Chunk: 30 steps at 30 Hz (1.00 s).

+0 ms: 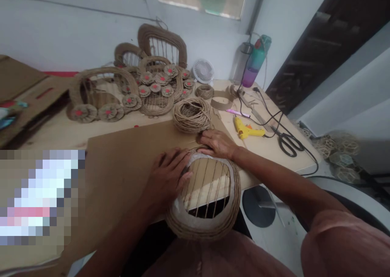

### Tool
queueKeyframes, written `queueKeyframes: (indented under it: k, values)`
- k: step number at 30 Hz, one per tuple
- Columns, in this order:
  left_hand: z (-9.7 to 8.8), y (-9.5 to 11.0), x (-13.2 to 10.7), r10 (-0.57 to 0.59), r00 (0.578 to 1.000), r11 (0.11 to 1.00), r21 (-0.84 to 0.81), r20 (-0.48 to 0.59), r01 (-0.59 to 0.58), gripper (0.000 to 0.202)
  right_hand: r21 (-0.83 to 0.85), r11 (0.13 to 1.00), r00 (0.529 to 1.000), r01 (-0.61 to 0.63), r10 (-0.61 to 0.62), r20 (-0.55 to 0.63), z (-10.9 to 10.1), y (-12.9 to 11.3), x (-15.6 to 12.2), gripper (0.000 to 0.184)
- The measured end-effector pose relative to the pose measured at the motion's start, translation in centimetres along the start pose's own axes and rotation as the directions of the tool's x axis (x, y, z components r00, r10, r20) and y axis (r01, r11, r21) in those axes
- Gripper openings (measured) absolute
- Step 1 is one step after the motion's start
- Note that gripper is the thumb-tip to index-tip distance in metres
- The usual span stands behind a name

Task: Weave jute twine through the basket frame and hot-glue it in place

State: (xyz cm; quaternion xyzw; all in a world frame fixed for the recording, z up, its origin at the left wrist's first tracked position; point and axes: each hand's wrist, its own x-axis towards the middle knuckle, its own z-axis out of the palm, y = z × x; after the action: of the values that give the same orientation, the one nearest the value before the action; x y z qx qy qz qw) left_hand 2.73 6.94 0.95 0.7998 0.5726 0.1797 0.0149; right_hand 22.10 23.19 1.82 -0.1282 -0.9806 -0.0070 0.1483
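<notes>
Frame (210, 233) overhangs the tabletop's (258, 143) near edge. Left hand (170, 169) clasps its left rim; right hand (217, 143) bent at far rim, grip unclear. Strings (207, 208) strung, twine (175, 227) laid round outside; pale inner band (234, 187) uncovered.

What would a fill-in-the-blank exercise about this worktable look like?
1. Of the person's two hands, the ____ hand is nearer the big coil of twine.
2. Beyond the frame that the left hand touches, the glue gun is ____.
3. The small fan near the wall is ____.

Missing words: right; yellow; white.
</notes>
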Motion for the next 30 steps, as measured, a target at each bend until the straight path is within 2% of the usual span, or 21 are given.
queueKeyframes:
  k: [8, 12, 15, 18, 20, 24, 30]
  values:
    - [0.2, 0.2, 0.1, -0.019, 1.000, 0.999, -0.030, -0.024, 0.018, 0.045, 0.075, 0.997, 1.000, 0.000, 0.001, -0.015, 0.4, 0.3, 0.0, 0.044]
    - [0.1, 0.1, 0.0, -0.063, 0.998, 0.990, -0.124, -0.018, 0.060, 0.044, 0.172, 0.984, 0.999, -0.042, 0.041, 0.012, 0.0, 0.3, 0.3, 0.036]
    - [-0.3, -0.3, -0.1, -0.192, 0.980, 0.936, -0.310, -0.049, 0.167, 0.047, 0.253, 0.952, 0.984, -0.169, 0.148, 0.101, -0.7, 0.3, 0.7, 0.028]
    - [-0.7, -0.9, 0.2, -0.396, 0.907, 0.852, -0.424, -0.139, 0.307, 0.048, 0.264, 0.929, 0.963, -0.259, 0.226, 0.150, -1.4, 0.1, 1.2, 0.028]
    - [-0.9, -1.3, 0.9, -0.444, 0.877, 0.867, -0.336, -0.184, 0.369, 0.048, 0.227, 0.939, 0.961, -0.260, 0.228, 0.158, -1.8, -0.2, 1.7, 0.030]
    - [-0.8, -1.5, 3.0, -0.378, 0.908, 0.925, -0.033, -0.178, 0.379, 0.047, 0.087, 0.978, 0.962, -0.189, 0.166, 0.217, -2.2, -1.0, 2.8, 0.033]
    - [0.1, -0.7, 4.7, -0.342, 0.926, 0.921, 0.136, -0.162, 0.364, 0.048, -0.049, 0.995, 0.960, -0.083, 0.093, 0.264, -1.8, -1.4, 3.8, 0.043]
